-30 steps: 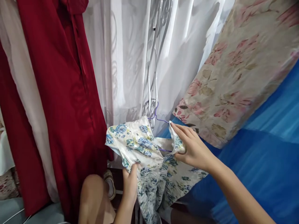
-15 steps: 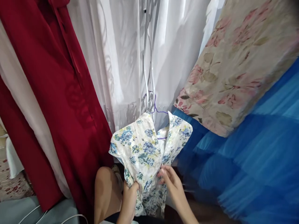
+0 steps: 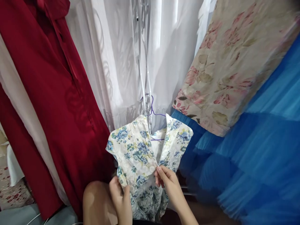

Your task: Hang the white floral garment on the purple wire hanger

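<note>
A white garment with a blue and yellow flower print (image 3: 140, 150), short-sleeved with a V neck, hangs on a purple hanger (image 3: 156, 113). My right hand (image 3: 170, 184) pinches its front edge at the bottom of the neckline, thumb on top. Beside the garment's left side, my left hand (image 3: 120, 200) has thumb and fingers spread, with the cloth's side edge between them; the thumb touches or nearly touches the fabric. Below my hands the cloth falls in gathered folds. My fingertips behind the fabric are hidden.
White metal bars (image 3: 146, 62) run down to the hanger before a white curtain (image 3: 122, 56). A red garment (image 3: 56, 103) hangs left. At right hang a pink-flowered beige cloth (image 3: 217, 78) and blue ruffled tulle (image 3: 253, 162). My bare knee (image 3: 97, 200) is low at left.
My left hand has loosened from the bunched cloth and shifted left, its fingers spreading. My right fingers have closed on the neckline edge. The view has shifted slightly.
</note>
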A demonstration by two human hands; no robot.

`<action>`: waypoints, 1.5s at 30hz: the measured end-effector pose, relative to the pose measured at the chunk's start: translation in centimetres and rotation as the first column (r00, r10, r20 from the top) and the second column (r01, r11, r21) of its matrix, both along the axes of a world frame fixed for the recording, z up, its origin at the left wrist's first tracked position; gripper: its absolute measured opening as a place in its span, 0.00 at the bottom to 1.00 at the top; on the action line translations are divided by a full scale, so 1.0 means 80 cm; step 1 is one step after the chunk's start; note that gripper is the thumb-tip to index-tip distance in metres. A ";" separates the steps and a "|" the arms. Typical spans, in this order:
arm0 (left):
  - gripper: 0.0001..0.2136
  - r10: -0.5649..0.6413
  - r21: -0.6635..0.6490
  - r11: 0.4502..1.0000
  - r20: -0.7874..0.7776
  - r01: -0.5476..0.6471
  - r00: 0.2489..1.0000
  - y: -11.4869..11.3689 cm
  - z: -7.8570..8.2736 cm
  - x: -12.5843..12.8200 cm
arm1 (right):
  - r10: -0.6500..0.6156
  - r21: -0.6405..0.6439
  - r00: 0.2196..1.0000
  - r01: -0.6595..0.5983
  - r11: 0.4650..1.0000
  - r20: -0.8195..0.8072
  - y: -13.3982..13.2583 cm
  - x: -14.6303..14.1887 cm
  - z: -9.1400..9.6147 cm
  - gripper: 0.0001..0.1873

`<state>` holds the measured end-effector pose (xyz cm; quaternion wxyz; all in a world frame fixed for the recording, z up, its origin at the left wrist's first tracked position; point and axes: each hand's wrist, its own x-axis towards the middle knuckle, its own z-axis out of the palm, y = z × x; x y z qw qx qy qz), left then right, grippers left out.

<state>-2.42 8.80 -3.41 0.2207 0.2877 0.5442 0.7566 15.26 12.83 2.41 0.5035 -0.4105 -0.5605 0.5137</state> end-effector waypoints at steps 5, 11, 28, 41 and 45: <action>0.16 -0.105 0.124 0.980 -0.349 0.157 0.931 -0.003 0.029 0.041 | 0.211 -0.124 0.971 -0.198 0.972 0.108 -0.010 -0.011 0.002 0.26; 0.03 -0.457 -0.144 0.888 -0.383 0.436 0.803 0.008 0.043 0.071 | 0.263 -0.182 0.954 -0.235 0.955 0.145 -0.029 -0.005 0.004 0.27; 0.26 -0.646 -0.624 0.692 -0.759 0.362 -0.073 0.004 0.086 0.087 | 0.173 -0.159 0.922 -0.240 0.958 -0.345 0.070 0.031 0.225 0.07; 0.23 -0.714 -0.604 0.637 -0.697 0.479 0.069 -0.005 0.067 0.093 | -0.407 0.452 0.704 0.135 0.882 0.582 0.060 0.034 0.170 0.11; 0.23 -0.737 -0.634 0.617 -0.673 0.466 0.059 -0.007 0.067 0.096 | -0.528 0.575 0.549 0.101 0.812 0.648 0.081 0.041 0.151 0.16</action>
